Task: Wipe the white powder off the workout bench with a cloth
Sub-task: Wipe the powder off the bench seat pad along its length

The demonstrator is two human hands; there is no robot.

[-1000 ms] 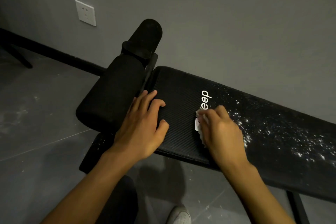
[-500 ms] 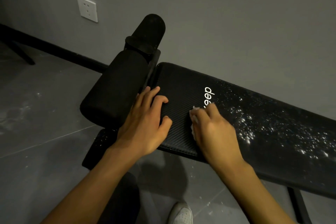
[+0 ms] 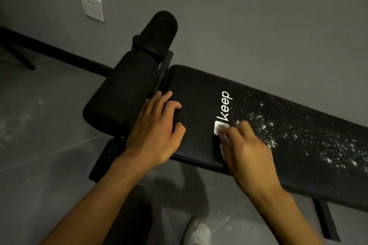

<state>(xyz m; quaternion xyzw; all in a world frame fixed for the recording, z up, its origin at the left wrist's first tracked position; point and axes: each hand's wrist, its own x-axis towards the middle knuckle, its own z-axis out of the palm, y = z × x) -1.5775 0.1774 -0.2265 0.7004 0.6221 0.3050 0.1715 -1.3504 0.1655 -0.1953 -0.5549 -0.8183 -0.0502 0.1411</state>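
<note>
A black workout bench (image 3: 199, 93) runs from the centre to the right edge, with a white "keep" logo (image 3: 226, 106) on its pad. White powder (image 3: 310, 139) speckles the pad to the right of the logo; the left part looks dark and clean. My right hand (image 3: 247, 145) presses a small white cloth (image 3: 224, 142) flat on the pad just below the logo; only the cloth's left edge peeks out from under the fingers. My left hand (image 3: 157, 129) rests palm down on the pad's left end, fingers spread, holding nothing.
Two black foam rollers (image 3: 123, 93) stand at the bench's left end. A grey wall with a white socket (image 3: 92, 6) is behind. The grey floor has powder smudges (image 3: 18, 123). A white shoe (image 3: 199, 232) shows below, and a bench leg (image 3: 324, 219) at the lower right.
My right hand slid the cloth left across the pad to the logo, then back right and slightly lower, uncovering the whole logo. My left hand stayed in place.
</note>
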